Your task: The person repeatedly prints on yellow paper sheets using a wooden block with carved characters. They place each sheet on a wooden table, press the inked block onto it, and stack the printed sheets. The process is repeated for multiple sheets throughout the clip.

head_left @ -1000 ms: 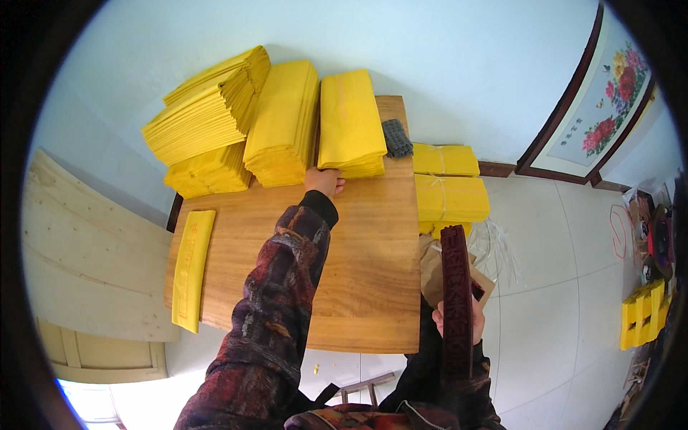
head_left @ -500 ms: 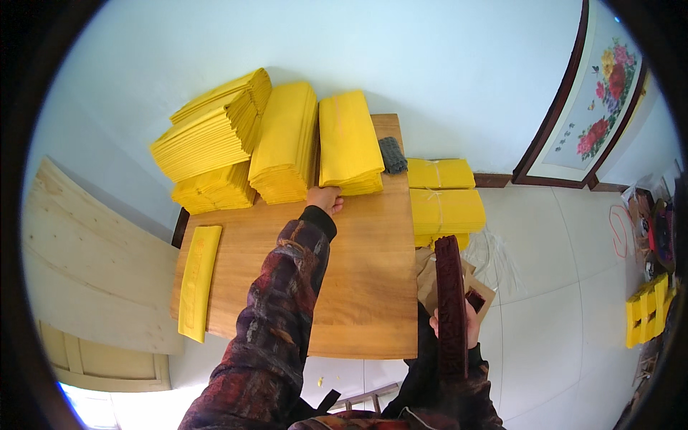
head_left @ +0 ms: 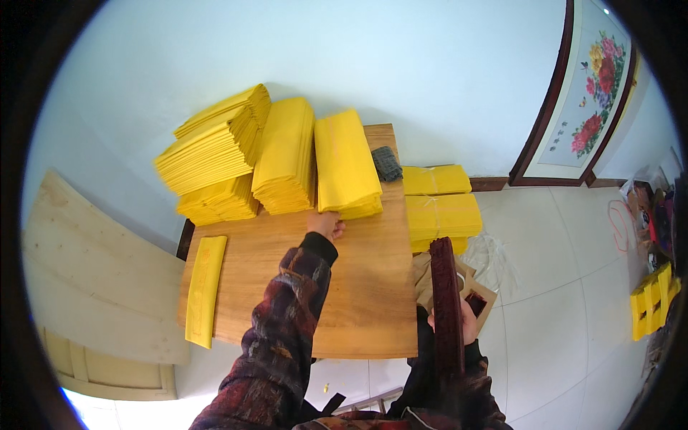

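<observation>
— Hands? Where's each one?
— Left hand (head_left: 326, 224) touches the yellow stack (head_left: 347, 163) at the far tabletop (head_left: 365, 287); its fingers are hidden. Right hand (head_left: 466, 322) has fingers clamped on a dark board (head_left: 446, 301), off the right edge.

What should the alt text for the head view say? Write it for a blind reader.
A person's left hand touches a yellow paper stack on a wooden table, while the right hand holds a dark red bar beside it. More yellow stacks line the wall.
</observation>
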Demonstrator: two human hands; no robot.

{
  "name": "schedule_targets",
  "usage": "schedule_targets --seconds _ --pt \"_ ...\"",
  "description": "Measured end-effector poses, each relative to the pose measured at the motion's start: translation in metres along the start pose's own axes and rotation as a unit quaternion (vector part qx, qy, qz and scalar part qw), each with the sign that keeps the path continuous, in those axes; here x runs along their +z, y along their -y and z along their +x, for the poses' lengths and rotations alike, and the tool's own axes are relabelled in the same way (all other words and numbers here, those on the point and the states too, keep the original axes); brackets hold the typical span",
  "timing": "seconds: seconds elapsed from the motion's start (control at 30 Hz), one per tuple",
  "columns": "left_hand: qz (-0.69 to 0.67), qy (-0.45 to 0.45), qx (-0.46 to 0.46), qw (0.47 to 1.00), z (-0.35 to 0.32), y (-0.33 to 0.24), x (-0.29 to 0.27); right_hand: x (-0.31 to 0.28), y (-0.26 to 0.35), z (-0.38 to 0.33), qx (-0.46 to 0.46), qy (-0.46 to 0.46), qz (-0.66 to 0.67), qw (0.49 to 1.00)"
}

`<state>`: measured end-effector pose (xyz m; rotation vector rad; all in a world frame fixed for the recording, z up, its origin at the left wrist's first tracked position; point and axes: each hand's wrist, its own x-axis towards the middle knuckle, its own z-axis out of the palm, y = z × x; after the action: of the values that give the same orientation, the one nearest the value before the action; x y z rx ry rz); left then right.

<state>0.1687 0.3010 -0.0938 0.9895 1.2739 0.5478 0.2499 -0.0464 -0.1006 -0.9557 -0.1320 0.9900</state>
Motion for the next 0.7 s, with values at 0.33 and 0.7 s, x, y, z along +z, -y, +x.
schedule_targets --seconds 0.33,0.7 --pt "0.013 0.014 0.025 0.999 -0.146 0.098 -0.082 -0.019 -0.008 0.001 -0.005 0.145 0.144 0.979" --pt "0.133 0.128 0.03 0.982 -0.258 0.161 -0.13 -0.034 -0.02 0.004 -0.027 0.118 0.095 0.988"
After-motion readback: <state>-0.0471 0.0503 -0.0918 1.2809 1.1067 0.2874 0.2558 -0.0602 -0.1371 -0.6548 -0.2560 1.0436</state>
